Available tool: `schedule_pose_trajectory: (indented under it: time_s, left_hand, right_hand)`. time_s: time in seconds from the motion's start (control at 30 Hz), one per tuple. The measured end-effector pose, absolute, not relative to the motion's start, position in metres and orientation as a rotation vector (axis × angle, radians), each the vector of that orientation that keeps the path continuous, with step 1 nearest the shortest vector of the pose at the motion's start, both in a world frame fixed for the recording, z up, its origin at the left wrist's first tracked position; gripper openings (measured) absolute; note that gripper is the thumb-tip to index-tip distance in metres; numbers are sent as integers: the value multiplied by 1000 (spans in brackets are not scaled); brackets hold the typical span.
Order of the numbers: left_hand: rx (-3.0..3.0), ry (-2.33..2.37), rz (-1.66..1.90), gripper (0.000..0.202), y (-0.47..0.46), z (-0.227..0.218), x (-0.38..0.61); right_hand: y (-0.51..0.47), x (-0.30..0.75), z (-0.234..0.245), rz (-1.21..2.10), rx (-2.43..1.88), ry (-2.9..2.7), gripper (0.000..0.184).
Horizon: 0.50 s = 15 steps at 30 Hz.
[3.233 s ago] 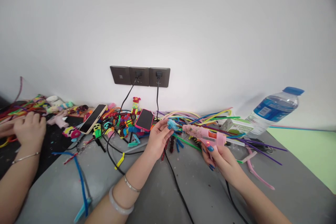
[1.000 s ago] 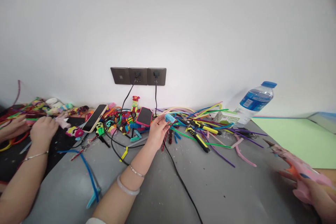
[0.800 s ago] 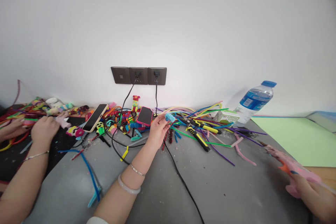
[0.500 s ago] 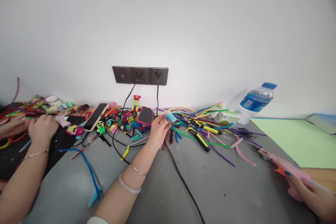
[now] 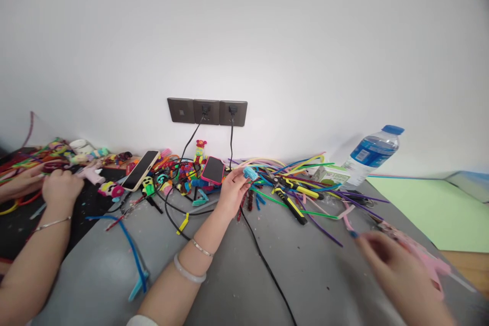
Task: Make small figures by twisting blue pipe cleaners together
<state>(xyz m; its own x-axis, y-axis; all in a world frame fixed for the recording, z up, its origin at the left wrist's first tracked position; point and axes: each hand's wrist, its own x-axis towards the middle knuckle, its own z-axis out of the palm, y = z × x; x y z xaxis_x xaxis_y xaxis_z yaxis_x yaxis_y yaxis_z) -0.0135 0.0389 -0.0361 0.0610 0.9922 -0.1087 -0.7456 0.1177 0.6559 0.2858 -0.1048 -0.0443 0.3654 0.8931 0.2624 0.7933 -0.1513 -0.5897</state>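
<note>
My left hand (image 5: 231, 192) pinches a light blue fuzzy pipe-cleaner piece (image 5: 250, 173) above the table, near the heap of pipe cleaners. On the right, my right hand (image 5: 397, 270) is blurred by motion. Its fingers are loosely curved with a gap between them, and I see nothing held in them; a small blue spot shows at a fingertip. Just behind it lies a pink glue gun (image 5: 410, 244), partly covered by the hand, its nozzle pointing toward the pipe cleaners.
Yellow-and-black pliers (image 5: 292, 206) lie by colourful pipe cleaners (image 5: 305, 168). A water bottle (image 5: 372, 153) and small box (image 5: 330, 175) stand at the wall. Two phones (image 5: 141, 170), black cables (image 5: 263, 260) and fuzzy figures (image 5: 110, 190) are leftward. Another person's hands (image 5: 63, 186) work far left.
My right hand has let go of the glue gun and moved left, in front of it. The glue gun now rests on the table. My left hand keeps the light blue piece almost still.
</note>
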Motion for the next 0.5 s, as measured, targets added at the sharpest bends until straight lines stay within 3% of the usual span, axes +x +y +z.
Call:
schedule_pose_trajectory:
  time_s: [0.13, 0.37, 0.5]
  left_hand:
    - [485, 632, 1396, 41, 39, -37, -13]
    - [497, 629, 1403, 41, 40, -37, -13]
    - [489, 622, 1402, 42, 39, -35, -13]
  right_hand:
    - [-58, 188, -38, 414, -1818, -1830, 19]
    - [-16, 115, -26, 202, -1938, -2171, 9]
    - [-7, 109, -29, 200, -2042, -2202, 14]
